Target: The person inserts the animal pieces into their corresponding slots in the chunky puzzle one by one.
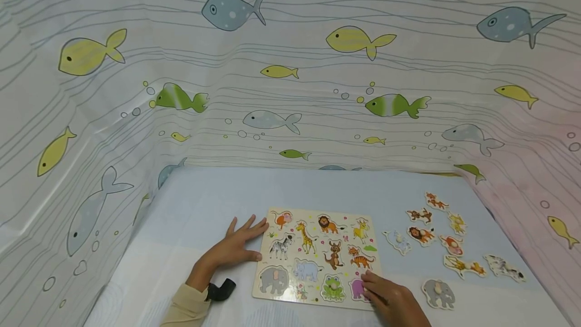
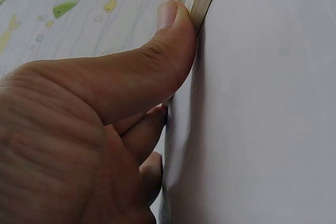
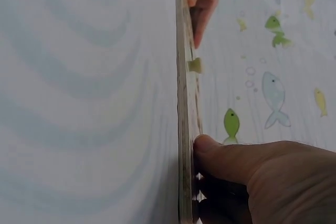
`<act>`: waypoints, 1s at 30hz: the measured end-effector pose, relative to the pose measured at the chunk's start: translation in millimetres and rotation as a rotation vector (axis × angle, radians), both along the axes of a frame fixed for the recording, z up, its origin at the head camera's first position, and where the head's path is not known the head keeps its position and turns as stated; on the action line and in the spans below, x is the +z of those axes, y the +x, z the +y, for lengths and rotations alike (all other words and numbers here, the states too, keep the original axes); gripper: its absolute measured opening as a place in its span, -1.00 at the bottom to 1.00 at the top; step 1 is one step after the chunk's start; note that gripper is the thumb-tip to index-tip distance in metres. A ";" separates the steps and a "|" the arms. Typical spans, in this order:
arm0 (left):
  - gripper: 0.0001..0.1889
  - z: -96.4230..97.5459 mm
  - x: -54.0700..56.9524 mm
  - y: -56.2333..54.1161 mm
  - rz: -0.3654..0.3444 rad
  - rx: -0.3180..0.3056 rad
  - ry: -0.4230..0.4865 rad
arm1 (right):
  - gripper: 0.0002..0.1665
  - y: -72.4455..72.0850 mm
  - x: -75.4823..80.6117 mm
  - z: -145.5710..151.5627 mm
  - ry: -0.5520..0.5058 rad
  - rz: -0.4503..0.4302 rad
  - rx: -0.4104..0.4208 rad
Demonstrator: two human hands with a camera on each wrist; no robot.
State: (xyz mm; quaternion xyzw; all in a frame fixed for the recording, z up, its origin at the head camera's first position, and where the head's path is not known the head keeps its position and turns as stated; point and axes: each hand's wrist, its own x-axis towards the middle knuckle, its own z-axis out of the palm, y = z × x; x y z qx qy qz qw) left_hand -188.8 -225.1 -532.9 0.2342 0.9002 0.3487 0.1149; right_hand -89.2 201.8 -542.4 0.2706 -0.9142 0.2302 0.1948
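Note:
A wooden animal puzzle board (image 1: 308, 216) lies flat on the table. My left hand (image 1: 231, 249) has its fingers spread at the board's left edge; in the left wrist view the thumb (image 2: 176, 24) presses that wooden side. At the lower right corner, my right hand (image 1: 392, 296) pinches a purple animal piece (image 1: 357, 289), partly covered by the fingers. Up close in the right wrist view, the right thumb (image 3: 210, 148) is right at the board's face, other fingers curled below it. Left of the purple piece, a green frog piece (image 1: 333, 290) with a knob sits in its slot.
Loose knobbed pieces lie right of the board: a grey elephant (image 1: 438, 294), a zebra (image 1: 504, 267), a giraffe (image 1: 465, 266), a lion (image 1: 421, 236), a pale blue animal (image 1: 397, 242) and several others. A fish-patterned curtain (image 1: 313, 90) encloses the table. A black device (image 1: 221, 290) sits at the left wrist.

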 end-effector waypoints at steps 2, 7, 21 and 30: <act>-0.08 0.6 1.5 -0.3 -0.001 -0.001 0.001 | -0.61 -0.6 -0.6 0.6 0.007 0.010 0.010; -0.08 1.5 3.5 -0.9 -0.004 0.000 -0.006 | -0.57 -3.5 -1.7 2.1 0.029 0.033 0.061; -0.08 0.4 2.1 -0.6 0.006 -0.005 -0.002 | -0.63 0.0 -0.7 -1.3 -0.064 -0.123 0.039; -0.08 1.5 1.2 0.3 -0.001 0.005 -0.001 | -0.43 0.8 8.1 4.6 -0.072 -0.190 0.074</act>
